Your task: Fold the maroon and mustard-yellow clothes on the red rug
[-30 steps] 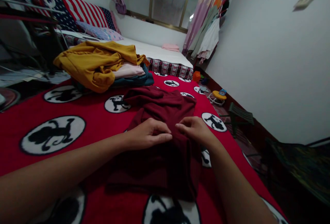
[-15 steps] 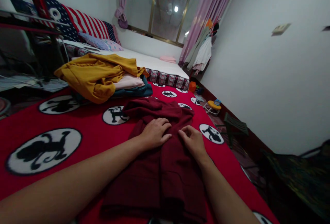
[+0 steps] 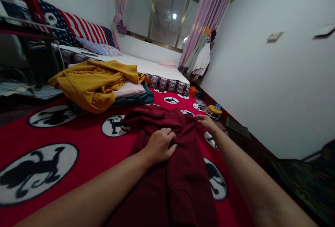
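Observation:
A dark red garment (image 3: 187,171) lies stretched lengthwise toward me over the red patterned blanket (image 3: 89,171), bunched up at its far end. Its exact kind is unclear. On its middle rests my left hand (image 3: 161,145), fingers bent down against the cloth and the thumb held apart. Out at the garment's far right edge, my right hand (image 3: 205,121) pinches a corner of the fabric between thumb and fingers, drawing it slightly sideways.
Beyond my left arm sits a pile of clothes with a mustard-yellow garment (image 3: 96,84) on top and a teal one (image 3: 138,96) below. A white-topped bed (image 3: 141,63) stands behind. A yellow stool (image 3: 214,110) and a dark folding stool (image 3: 237,129) are at right.
My right hand has moved forward and right, from the garment's middle to its far right edge, and taken hold there. My left hand stays on the cloth, its fingers more bent. The view has shifted slightly.

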Available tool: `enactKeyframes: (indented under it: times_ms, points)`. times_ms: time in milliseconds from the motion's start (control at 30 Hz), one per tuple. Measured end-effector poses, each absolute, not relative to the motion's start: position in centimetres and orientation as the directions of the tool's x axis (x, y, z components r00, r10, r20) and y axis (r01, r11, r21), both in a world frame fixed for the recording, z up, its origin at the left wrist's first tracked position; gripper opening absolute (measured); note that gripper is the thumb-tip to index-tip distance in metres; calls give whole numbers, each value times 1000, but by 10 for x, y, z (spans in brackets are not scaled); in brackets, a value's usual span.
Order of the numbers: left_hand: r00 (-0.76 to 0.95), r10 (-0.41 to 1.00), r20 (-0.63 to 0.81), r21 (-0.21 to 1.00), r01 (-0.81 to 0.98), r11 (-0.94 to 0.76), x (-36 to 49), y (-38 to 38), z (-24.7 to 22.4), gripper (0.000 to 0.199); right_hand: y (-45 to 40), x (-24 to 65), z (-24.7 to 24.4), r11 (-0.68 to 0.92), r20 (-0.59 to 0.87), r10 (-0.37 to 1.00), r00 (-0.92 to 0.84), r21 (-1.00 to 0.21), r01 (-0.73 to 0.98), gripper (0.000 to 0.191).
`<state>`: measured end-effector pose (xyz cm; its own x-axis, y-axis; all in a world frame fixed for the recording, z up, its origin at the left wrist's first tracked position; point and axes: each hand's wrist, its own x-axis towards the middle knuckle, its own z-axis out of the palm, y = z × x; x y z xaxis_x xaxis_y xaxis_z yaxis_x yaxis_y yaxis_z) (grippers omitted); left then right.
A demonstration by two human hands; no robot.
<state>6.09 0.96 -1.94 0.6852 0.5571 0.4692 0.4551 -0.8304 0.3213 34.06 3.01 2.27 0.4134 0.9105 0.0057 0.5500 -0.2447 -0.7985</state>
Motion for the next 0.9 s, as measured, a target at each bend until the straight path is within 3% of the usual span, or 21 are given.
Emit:
enactKeyframes:
  times_ms: [133,200,367,533,633,767,900]
  points:
    - [683,589,432,333,486,-808,61,7,-19,14,51,345,30,-355,-61,895,441,-695,625,9]
    - [680,603,417,335,502,-797,62,7,-20,17,60,342,25,-420,-54,868,495,-611,671,8]
    - [669,637,383,297,564,-770,64,6,-21,33,72,310,10,-544,57,789,612,-397,739,24]
    - [643,654,398,290,589,-755,62,4,-18,34,63,264,19,-554,231,760,607,-258,792,52]
    - [635,653,413,310,576,-756,60,5,-17,36,46,236,19,-457,274,809,521,-263,849,55]
    - [629,649,429,316,568,-760,58,9,-20,28,22,205,-1,-326,143,902,408,-395,859,61]
    - [640,618,457,347,511,-786,53,12,-20,24,11,194,-18,-318,89,922,376,-377,870,64]
